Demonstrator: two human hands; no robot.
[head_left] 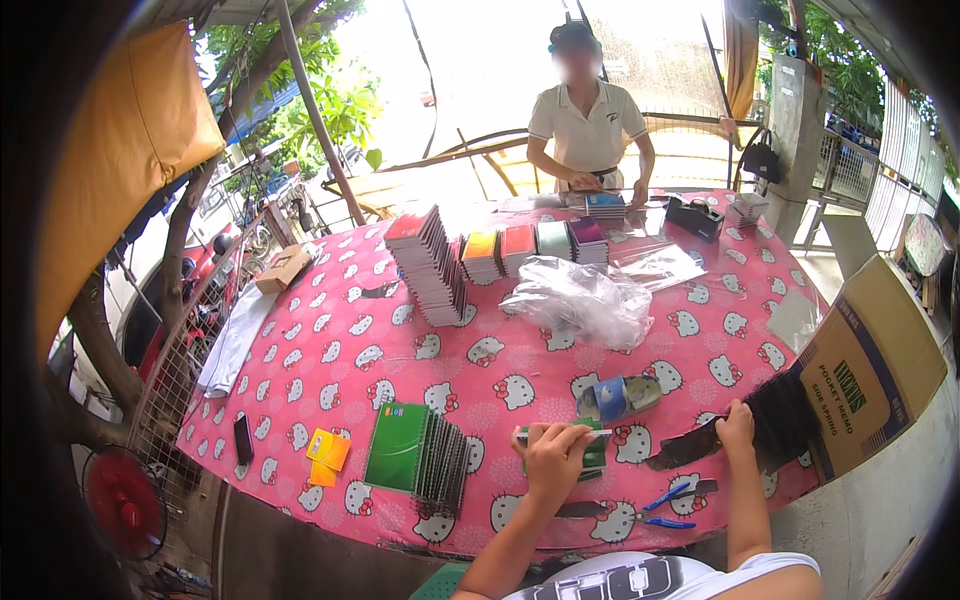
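My left hand (553,458) is closed over a small green notebook (594,461) lying on the table near me, its fingers across the upper edge. To the right, my right hand (736,427) has its fingers bent in among black spiral binding coils (688,447); the exact grip is partly hidden. A dense mass of the same coils (785,420) spills from the mouth of a tipped cardboard box (870,365). Blue-handled pliers (668,508) lie between my forearms. Left of my left hand stands a stack of green spiral notebooks (405,450).
Beyond the notebook lies a blue slipper (620,398). Clear plastic bags (585,300) sit mid-table before a tall notebook stack (425,265) and coloured piles. Yellow cards (327,455) and a phone (243,440) lie at left. Across the table, a person (588,130) handles blue notebooks (604,204).
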